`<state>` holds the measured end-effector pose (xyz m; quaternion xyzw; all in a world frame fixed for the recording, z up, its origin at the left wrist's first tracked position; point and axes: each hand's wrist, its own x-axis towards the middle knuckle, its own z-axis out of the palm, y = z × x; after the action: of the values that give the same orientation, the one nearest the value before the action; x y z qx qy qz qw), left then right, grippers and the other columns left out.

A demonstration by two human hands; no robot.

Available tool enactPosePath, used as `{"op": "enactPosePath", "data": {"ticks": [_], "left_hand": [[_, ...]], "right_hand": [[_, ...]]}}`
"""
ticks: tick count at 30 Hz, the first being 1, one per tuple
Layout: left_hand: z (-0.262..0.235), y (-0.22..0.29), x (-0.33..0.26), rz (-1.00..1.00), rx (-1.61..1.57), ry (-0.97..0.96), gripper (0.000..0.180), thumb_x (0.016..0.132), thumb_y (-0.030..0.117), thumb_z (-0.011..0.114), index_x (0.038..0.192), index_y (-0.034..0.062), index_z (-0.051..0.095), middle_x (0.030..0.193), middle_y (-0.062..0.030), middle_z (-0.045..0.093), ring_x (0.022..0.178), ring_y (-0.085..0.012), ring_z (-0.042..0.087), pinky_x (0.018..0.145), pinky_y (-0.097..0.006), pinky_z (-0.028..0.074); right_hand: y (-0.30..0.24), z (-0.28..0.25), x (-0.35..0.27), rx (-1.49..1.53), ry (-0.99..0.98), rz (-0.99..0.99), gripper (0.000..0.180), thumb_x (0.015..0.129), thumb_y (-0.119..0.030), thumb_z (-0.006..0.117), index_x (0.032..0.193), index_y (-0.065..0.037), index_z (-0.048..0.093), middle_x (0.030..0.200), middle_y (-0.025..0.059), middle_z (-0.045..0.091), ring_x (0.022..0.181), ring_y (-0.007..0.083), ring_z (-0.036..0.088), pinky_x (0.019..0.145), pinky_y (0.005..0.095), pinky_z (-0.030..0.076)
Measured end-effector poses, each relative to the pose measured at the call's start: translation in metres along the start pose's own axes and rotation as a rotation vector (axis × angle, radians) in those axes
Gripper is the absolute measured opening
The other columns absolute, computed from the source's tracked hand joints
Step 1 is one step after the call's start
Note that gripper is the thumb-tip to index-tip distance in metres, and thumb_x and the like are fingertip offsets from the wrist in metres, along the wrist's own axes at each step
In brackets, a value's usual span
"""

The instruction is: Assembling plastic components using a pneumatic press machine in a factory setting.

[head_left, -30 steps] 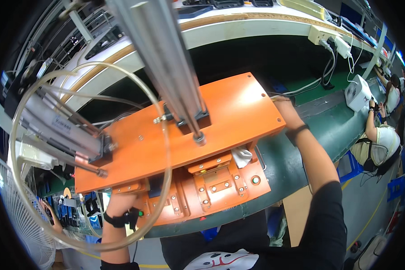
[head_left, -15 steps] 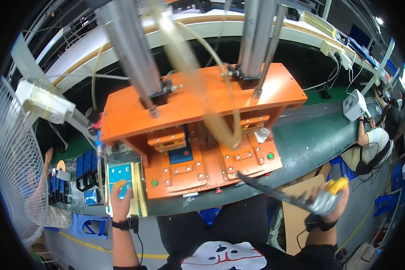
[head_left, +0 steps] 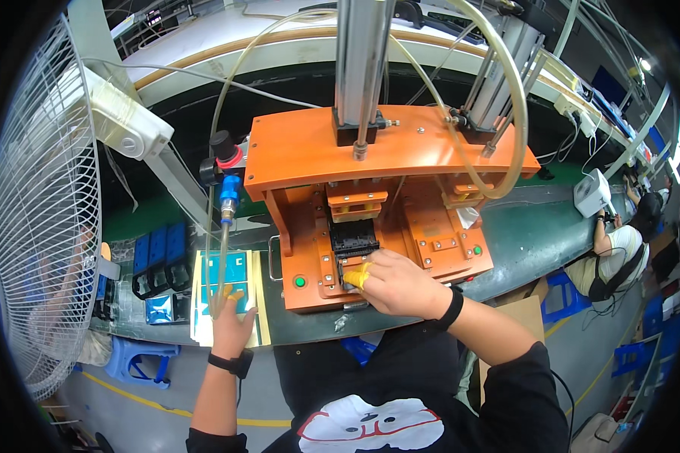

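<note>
A green bench runs beneath both hands and on past them to either side. On it, beyond the hands, stands the orange press, its base reaching under the right hand. The fan is well out to the left of the left hand. Two cylinders rise from the press top, ahead of the right hand and farther off. A clear hose loops down over the press, to the right of and beyond the right hand.

The sheets, blue on pale yellow, lie under the left hand's fingers. That hand is loose, thumb apart from the fingers; whether its fingertips touch the top sheet I cannot tell. The right hand is bent over the near end of the black part, touching it; whether it pinches or only presses I cannot tell. The part sits in the press's left station, just ahead of the right fingertips.

Blue-and-black frames lie left of the left hand. Each wrist wears a black band. Yellow cots cover fingertips on both hands. A green button lies between the hands, another right of the right hand.
</note>
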<state>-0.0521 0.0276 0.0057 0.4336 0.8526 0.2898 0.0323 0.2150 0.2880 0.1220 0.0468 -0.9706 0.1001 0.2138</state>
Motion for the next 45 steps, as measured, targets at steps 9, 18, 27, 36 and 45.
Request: {"op": "enactPosePath", "data": {"ticks": [9, 18, 27, 36, 45], "left_hand": [[0.0, -0.017, -0.009, 0.1, 0.137, 0.015, 0.026, 0.079, 0.014, 0.079, 0.095, 0.0014, 0.063, 0.11, -0.0187, 0.061, 0.096, -0.0394, 0.06, 0.081, -0.047, 0.05], [-0.01, -0.005, -0.008, 0.104, 0.052, 0.052, 0.029, 0.076, 0.018, 0.082, 0.094, 0.0015, 0.066, 0.101, -0.0148, 0.061, 0.091, -0.0385, 0.062, 0.076, -0.045, 0.052], [-0.002, 0.001, -0.005, 0.11, 0.09, 0.115, 0.043, 0.069, 0.016, 0.086, 0.104, 0.0038, 0.066, 0.112, -0.0154, 0.063, 0.108, -0.0417, 0.058, 0.089, -0.049, 0.049], [0.006, -0.007, -0.009, 0.09, 0.068, 0.158, 0.032, 0.069, 0.014, 0.084, 0.096, 0.0045, 0.071, 0.106, -0.0141, 0.067, 0.11, -0.0417, 0.06, 0.09, -0.05, 0.05], [-0.02, -0.028, 0.007, -0.216, -0.288, 0.043, 0.033, 0.081, 0.011, 0.078, 0.11, 0.0003, 0.066, 0.098, -0.0128, 0.07, 0.094, -0.0252, 0.066, 0.08, -0.035, 0.053]], "right_hand": [[-0.025, 0.003, 0.023, -0.193, 0.004, 0.345, 0.059, 0.081, -0.035, 0.075, 0.123, 0.004, 0.06, 0.117, 0.0223, 0.062, 0.118, 0.0413, 0.056, 0.109, 0.0485, 0.04], [-0.025, -0.015, 0.036, -0.161, -0.143, 0.301, 0.055, 0.08, -0.037, 0.074, 0.115, 0.004, 0.062, 0.107, 0.0237, 0.066, 0.112, 0.0423, 0.06, 0.108, 0.05, 0.04], [-0.092, 0.046, 0.032, 0.165, 0.225, 0.196, 0.037, 0.077, -0.02, 0.076, 0.11, -0.004, 0.068, 0.112, 0.013, 0.064, 0.099, 0.0306, 0.061, 0.085, 0.0407, 0.048], [-0.094, 0.094, 0.047, 0.234, 0.107, 0.399, 0.047, 0.084, -0.021, 0.072, 0.125, 0.0, 0.061, 0.123, 0.0241, 0.062, 0.088, 0.0309, 0.069, 0.072, 0.0361, 0.057], [-0.103, 0.101, 0.062, 0.166, 0.117, 0.38, 0.053, 0.084, -0.028, 0.072, 0.129, -0.003, 0.06, 0.128, 0.0216, 0.06, 0.077, 0.0291, 0.069, 0.065, 0.0341, 0.057]]}}
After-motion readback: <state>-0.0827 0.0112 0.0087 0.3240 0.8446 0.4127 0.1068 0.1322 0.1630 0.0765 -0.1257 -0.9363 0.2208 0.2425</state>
